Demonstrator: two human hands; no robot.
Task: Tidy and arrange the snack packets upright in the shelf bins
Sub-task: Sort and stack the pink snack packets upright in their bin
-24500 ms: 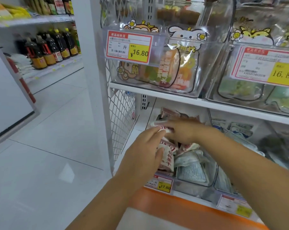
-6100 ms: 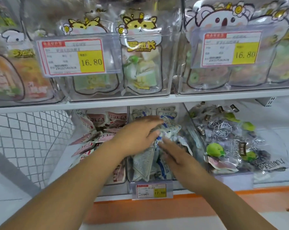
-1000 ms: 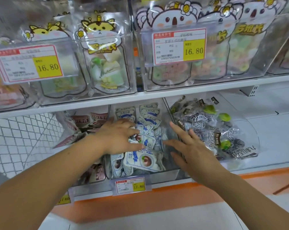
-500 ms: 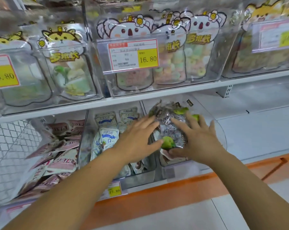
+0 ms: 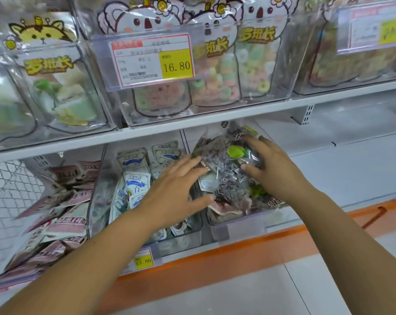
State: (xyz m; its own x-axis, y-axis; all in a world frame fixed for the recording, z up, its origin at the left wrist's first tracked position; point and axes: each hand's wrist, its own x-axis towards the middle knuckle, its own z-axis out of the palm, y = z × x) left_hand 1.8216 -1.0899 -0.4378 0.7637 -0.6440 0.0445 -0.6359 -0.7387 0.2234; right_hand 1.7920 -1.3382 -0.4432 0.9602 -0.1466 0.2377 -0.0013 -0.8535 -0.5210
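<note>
Two-tier white shelf [image 5: 192, 123], seen from above and in front. Upper tier: row of large clear bins [image 5: 281, 71], each holding tall pouches upright. Koala-topped pouches [image 5: 215, 71] of pastel ring sweets at centre; tiger-topped pouch [image 5: 56, 87] with green and cream pieces to the left. A red-and-yellow price tag [image 5: 152, 61] reading 16.80 hangs on the centre bin's front and covers part of one pouch.

Lower tier, under the upper shelf's lip: three clear bins side by side. Left bin: pink-and-white packets [image 5: 62, 223], tumbled at all angles, some leaning out. Middle bin [image 5: 192, 235]: blue-and-white packets [image 5: 135, 178], rear ones upright, front ones leaning. Right bin [image 5: 238, 226]: a heap of dark clear-wrapped packets [image 5: 226, 176] with green spots, piled above the rim. To the right of it the shelf is bare white. A wire mesh panel [image 5: 8, 196] closes the far left end. Small yellow tag [image 5: 143, 260] below the middle bin; orange strip [image 5: 238, 248] along the shelf base.

Both forearms cross the lower bins and hide their fronts. Left hand [image 5: 176, 189]: fingers spread, flat against the left side of the dark heap. Right hand [image 5: 272, 169]: fingers spread, pressing its right side. The heap is squeezed between the two palms; neither hand curls around a single packet.
</note>
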